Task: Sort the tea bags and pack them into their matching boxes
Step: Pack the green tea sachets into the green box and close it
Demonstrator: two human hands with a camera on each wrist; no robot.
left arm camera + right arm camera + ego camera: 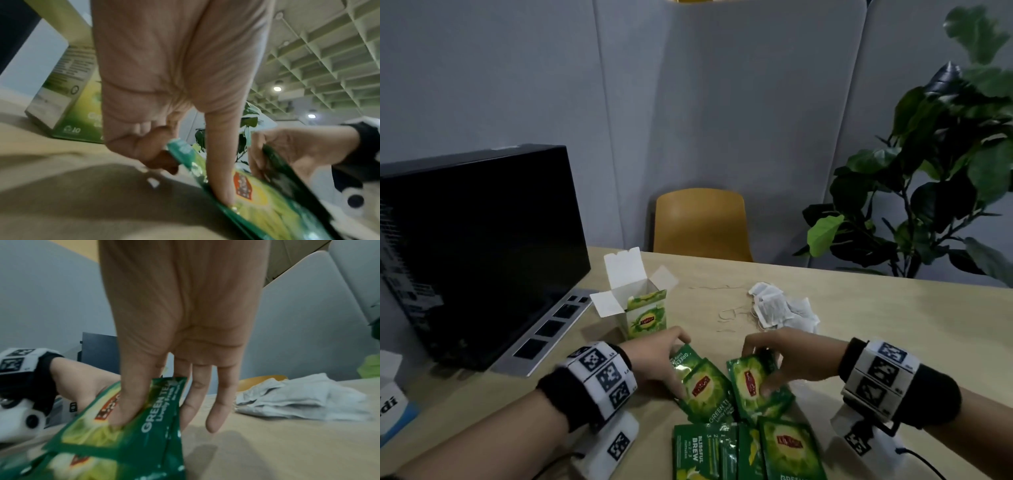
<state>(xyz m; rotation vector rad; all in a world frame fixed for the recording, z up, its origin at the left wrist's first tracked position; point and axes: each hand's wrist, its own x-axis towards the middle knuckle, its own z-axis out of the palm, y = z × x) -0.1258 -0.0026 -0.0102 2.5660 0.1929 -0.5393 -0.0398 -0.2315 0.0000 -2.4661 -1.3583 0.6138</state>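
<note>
Head view: green sachets (746, 452) spread at bottom centre of table (893, 325). Left hand (654, 359) pinches sachet (703, 387); right hand (791, 359) pinches another (751, 383). Open box (645, 313) mid-frame, white bags (780, 308) right of it.

Left wrist view: thumb (222, 162) presses sachet, fingers curled beneath.

Right wrist view: thumb (131, 394) on sachet, other fingers straight behind it.

the left hand (654, 356) pinches a green tea sachet (703, 389) by its edges, thumb on its near side. just beside it, the right hand (791, 359) grips another green sachet (751, 380). more sachets (750, 448) lie nearer on the wooden table (893, 325). an open green tea box (645, 313) stands upright behind the left hand, white tea bags (782, 308) piled to its right, a dark monitor (482, 240) at left.
</note>
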